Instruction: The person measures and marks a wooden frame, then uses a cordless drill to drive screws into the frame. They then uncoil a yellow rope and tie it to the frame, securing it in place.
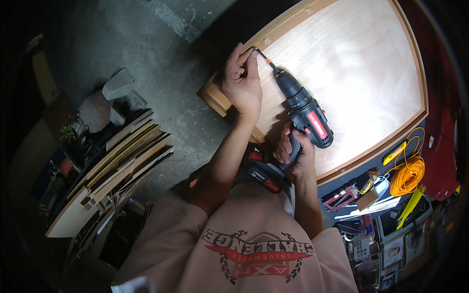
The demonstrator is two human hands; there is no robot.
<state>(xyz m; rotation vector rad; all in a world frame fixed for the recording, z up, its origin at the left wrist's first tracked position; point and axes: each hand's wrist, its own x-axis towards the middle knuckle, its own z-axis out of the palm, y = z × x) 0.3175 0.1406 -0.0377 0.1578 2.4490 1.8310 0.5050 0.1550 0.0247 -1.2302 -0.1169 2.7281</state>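
Note:
My right hand [294, 152] grips the handle of a black and red cordless drill [305, 115], whose bit points up-left toward the edge of a large light wooden panel [351, 63]. My left hand [242, 80] rests on the panel's framed left edge, and its fingertips pinch something small at the tip of the drill bit [259, 52]. What the fingertips hold is too small to tell. The panel has a darker wooden frame around it.
A stack of wooden boards [117, 161] leans at the left on the concrete floor [166, 58], beside a stone block [118, 84] and a ribbed pot [95, 111]. At the right lie a coil of orange cord [408, 176], tools and papers.

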